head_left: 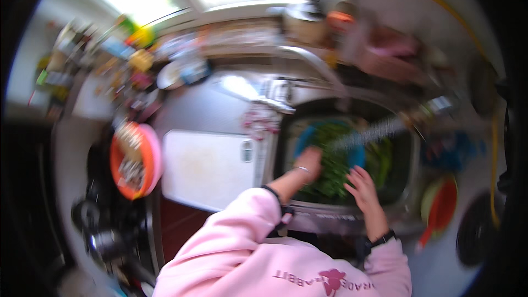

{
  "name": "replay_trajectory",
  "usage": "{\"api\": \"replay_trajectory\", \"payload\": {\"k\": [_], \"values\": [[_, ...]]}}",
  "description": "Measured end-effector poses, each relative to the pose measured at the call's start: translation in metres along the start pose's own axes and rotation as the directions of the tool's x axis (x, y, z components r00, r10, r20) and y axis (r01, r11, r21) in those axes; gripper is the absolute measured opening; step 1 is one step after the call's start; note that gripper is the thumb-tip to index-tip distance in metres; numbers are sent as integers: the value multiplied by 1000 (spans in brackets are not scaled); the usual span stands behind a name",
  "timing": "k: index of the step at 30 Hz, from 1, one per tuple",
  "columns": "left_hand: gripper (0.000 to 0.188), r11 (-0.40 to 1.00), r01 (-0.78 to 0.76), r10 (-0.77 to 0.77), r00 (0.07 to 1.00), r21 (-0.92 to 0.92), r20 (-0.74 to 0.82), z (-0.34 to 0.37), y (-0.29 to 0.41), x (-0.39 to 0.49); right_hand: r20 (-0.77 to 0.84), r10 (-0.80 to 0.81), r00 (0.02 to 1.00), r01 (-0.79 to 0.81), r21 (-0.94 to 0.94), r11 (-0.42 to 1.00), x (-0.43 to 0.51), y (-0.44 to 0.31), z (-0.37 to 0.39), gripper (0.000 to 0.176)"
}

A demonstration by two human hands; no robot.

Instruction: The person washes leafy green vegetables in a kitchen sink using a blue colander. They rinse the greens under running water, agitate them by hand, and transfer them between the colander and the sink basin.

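Observation:
A blue basin [357, 154] sits in the sink [284, 177], with leafy greens [334, 173] in it and spilling over its near side. My left hand [310, 164] is at the basin's left side against the greens; its fingertips are blurred, so whether it grips them cannot be told. Over the near right edge of the greens is my right hand [363, 185], fingers spread and holding nothing. More green leaves [383, 156] lie in the sink to the right of the basin. A curved faucet [321, 64] arches over the sink from behind.
Left of the sink lies a white cutting board [208, 169], with reddish-white items [260, 119] behind it. An orange basin [117, 173] stands farther left by the stove. Right of the sink are a green bowl and a red strainer [443, 206]. Jars and packets crowd the back counter.

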State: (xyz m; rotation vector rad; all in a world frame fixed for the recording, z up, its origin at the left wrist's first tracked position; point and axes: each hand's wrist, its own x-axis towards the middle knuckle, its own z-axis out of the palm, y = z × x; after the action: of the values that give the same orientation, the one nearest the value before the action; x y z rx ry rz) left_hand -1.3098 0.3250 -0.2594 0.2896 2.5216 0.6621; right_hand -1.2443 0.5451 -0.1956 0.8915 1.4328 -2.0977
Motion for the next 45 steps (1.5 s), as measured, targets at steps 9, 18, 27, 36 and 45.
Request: {"api": "replay_trajectory", "payload": {"k": [9, 18, 27, 36, 45], "values": [[65, 963, 186, -216, 966, -195, -146, 27, 1, 19, -207, 326, 922, -373, -264, 889, 150, 17, -30, 68], [84, 597, 336, -443, 895, -729, 50, 62, -20, 77, 152, 418, 896, -389, -188, 902, 208, 38, -55, 36], [99, 447, 506, -325, 860, -738, 393, 71, -6, 55, 108, 436, 894, -396, -267, 879, 176, 40, -16, 48], [61, 806, 455, -399, 890, -379, 220, 12, -37, 9, -221, 457, 861, -501, -519, 693, 117, -19, 9, 108], [70, 799, 367, -422, 906, -477, -9, 24, -29, 38, -280, 327, 903, -430, -550, 716, 140, 2, -1, 104]]}}
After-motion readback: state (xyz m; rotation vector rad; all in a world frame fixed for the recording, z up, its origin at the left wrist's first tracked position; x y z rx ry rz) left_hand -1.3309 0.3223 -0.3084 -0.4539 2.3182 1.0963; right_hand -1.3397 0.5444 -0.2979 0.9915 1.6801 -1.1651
